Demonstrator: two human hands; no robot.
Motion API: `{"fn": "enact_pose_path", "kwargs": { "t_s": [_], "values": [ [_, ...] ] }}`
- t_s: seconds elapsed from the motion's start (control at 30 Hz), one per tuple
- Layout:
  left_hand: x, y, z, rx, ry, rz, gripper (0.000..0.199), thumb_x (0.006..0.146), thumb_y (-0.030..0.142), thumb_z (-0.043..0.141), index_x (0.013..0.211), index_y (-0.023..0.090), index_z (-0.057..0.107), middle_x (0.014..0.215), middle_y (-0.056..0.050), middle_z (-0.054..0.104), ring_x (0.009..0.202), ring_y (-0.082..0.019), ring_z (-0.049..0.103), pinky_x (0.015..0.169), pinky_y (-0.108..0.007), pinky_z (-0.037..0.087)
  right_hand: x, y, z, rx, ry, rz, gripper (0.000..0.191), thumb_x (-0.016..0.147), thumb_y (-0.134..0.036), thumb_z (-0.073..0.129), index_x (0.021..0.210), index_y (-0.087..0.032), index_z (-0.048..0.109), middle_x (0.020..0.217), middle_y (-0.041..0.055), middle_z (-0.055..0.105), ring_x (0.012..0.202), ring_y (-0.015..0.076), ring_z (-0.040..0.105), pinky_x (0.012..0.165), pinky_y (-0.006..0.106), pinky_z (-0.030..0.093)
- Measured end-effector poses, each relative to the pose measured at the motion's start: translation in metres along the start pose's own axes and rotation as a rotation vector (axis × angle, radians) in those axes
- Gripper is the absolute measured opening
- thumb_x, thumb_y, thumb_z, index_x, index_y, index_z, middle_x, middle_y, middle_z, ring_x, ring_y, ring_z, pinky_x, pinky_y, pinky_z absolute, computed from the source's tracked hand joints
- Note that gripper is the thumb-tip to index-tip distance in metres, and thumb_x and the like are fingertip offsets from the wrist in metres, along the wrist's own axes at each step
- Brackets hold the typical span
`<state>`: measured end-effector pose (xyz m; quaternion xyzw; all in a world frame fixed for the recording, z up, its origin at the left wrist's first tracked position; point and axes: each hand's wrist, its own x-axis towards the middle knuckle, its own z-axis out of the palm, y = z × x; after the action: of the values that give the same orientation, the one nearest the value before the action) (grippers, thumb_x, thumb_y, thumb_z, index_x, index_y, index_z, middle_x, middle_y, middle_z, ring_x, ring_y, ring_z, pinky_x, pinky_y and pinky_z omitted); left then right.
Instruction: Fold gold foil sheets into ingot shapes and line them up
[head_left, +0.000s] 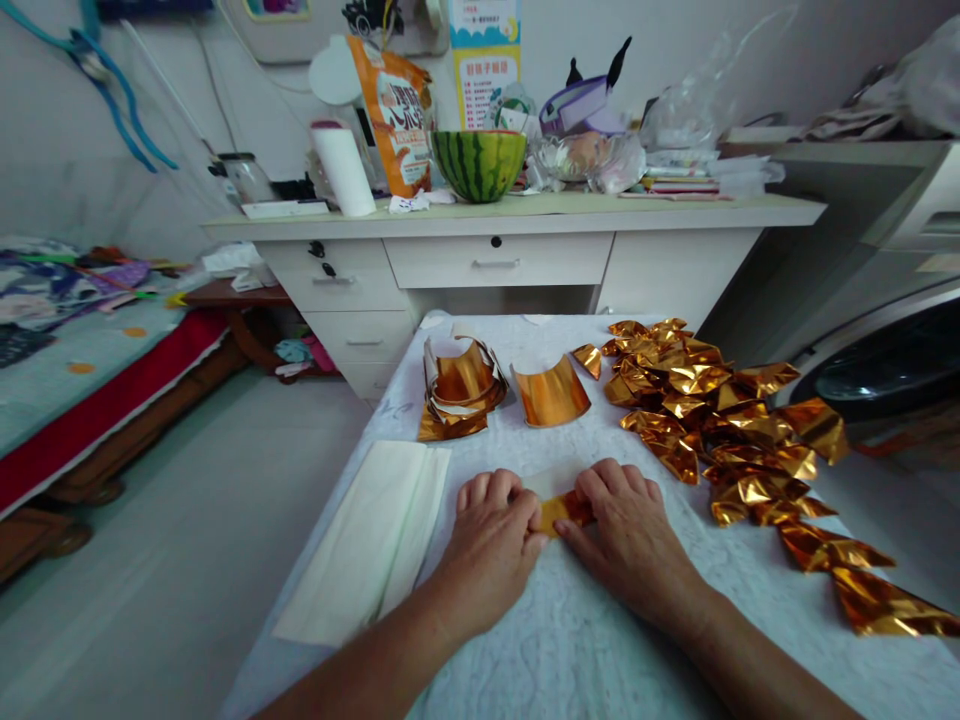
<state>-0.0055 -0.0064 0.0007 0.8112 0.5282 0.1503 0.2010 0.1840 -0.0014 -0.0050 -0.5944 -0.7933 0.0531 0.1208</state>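
Between my two hands lies a small piece of gold foil paper [556,512], low over the cloth-covered table, with a pale sheet [556,478] just behind it. My left hand [496,535] has its fingers curled and pinches the foil's left end. At the right end, the thumb and fingers of my right hand [624,525] close on the same foil. Part of the foil is hidden under the fingers. Beyond my hands sit a curved gold foil sheet [553,392] and a stack of curled gold foil sheets [461,385].
Folded gold foil pieces [697,390] are heaped along the table's right side. White paper sheets [367,540] lie left of my left hand. Behind the table stands a white desk [499,260] with a watermelon half [480,165]. A bed [90,360] is at left, a washing machine [885,330] at right.
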Motion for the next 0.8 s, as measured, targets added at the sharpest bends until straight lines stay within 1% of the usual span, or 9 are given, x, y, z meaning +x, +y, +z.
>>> {"fn": "enact_pose_path", "kwargs": {
  "t_s": [0.13, 0.2, 0.3, 0.4, 0.6, 0.7, 0.8],
  "values": [
    [0.0, -0.002, -0.002, -0.012, -0.036, -0.003, 0.01, 0.083, 0.018, 0.06, 0.087, 0.022, 0.052, 0.102, -0.001, 0.05, 0.099, -0.022, 0.043, 0.089, -0.039, 0.033, 0.001, 0.019, 0.0, 0.064, -0.021, -0.019, 0.011, 0.085, -0.031, 0.062, 0.093, -0.024, 0.062, 0.102, 0.0077, 0.055, 0.09, 0.0261, 0.049, 0.079, 0.041, 0.037],
    [0.0, -0.002, -0.003, -0.026, -0.049, -0.001, 0.01, 0.083, 0.016, 0.058, 0.087, 0.022, 0.052, 0.102, -0.001, 0.05, 0.1, -0.021, 0.043, 0.09, -0.039, 0.033, 0.002, 0.03, -0.001, 0.059, -0.031, -0.024, 0.01, 0.085, -0.027, 0.061, 0.095, -0.025, 0.063, 0.104, 0.0075, 0.055, 0.091, 0.0261, 0.05, 0.08, 0.042, 0.038],
    [0.0, -0.003, -0.003, -0.049, -0.059, 0.001, 0.01, 0.082, 0.015, 0.056, 0.087, 0.022, 0.052, 0.103, -0.002, 0.05, 0.101, -0.022, 0.043, 0.09, -0.039, 0.032, 0.004, 0.04, -0.004, 0.076, -0.048, -0.025, 0.015, 0.086, -0.023, 0.061, 0.1, -0.028, 0.065, 0.106, 0.0072, 0.055, 0.095, 0.0263, 0.051, 0.083, 0.042, 0.039],
    [0.0, -0.005, -0.003, -0.053, -0.057, 0.008, 0.012, 0.082, 0.014, 0.055, 0.09, 0.023, 0.053, 0.103, -0.002, 0.05, 0.101, -0.022, 0.043, 0.09, -0.04, 0.032, 0.005, 0.044, -0.007, 0.098, -0.082, -0.018, 0.018, 0.086, -0.02, 0.059, 0.1, -0.028, 0.066, 0.107, 0.0074, 0.055, 0.097, 0.027, 0.051, 0.083, 0.043, 0.041],
    [0.0, -0.008, -0.001, -0.081, -0.045, 0.05, 0.025, 0.082, 0.012, 0.053, 0.103, 0.026, 0.054, 0.11, -0.003, 0.051, 0.105, -0.024, 0.044, 0.092, -0.041, 0.032, 0.008, 0.052, -0.01, 0.16, -0.132, -0.057, 0.026, 0.086, -0.012, 0.053, 0.101, -0.029, 0.066, 0.108, 0.0071, 0.056, 0.097, 0.0264, 0.05, 0.084, 0.044, 0.042],
    [0.001, -0.008, -0.001, -0.109, -0.042, 0.076, 0.029, 0.082, 0.01, 0.053, 0.105, 0.026, 0.055, 0.111, -0.003, 0.053, 0.106, -0.024, 0.044, 0.093, -0.042, 0.032, 0.007, 0.053, -0.015, 0.24, -0.099, -0.108, 0.023, 0.087, -0.01, 0.049, 0.098, -0.025, 0.062, 0.105, 0.0077, 0.055, 0.096, 0.0252, 0.05, 0.084, 0.043, 0.043],
    [0.003, -0.008, -0.003, -0.129, -0.035, 0.104, 0.029, 0.081, 0.009, 0.055, 0.104, 0.026, 0.056, 0.109, -0.002, 0.055, 0.106, -0.023, 0.045, 0.094, -0.041, 0.032, 0.004, 0.047, -0.021, 0.335, -0.056, -0.18, 0.017, 0.086, -0.012, 0.05, 0.098, -0.022, 0.057, 0.104, 0.0079, 0.054, 0.099, 0.025, 0.049, 0.087, 0.043, 0.043]
  ]
}}
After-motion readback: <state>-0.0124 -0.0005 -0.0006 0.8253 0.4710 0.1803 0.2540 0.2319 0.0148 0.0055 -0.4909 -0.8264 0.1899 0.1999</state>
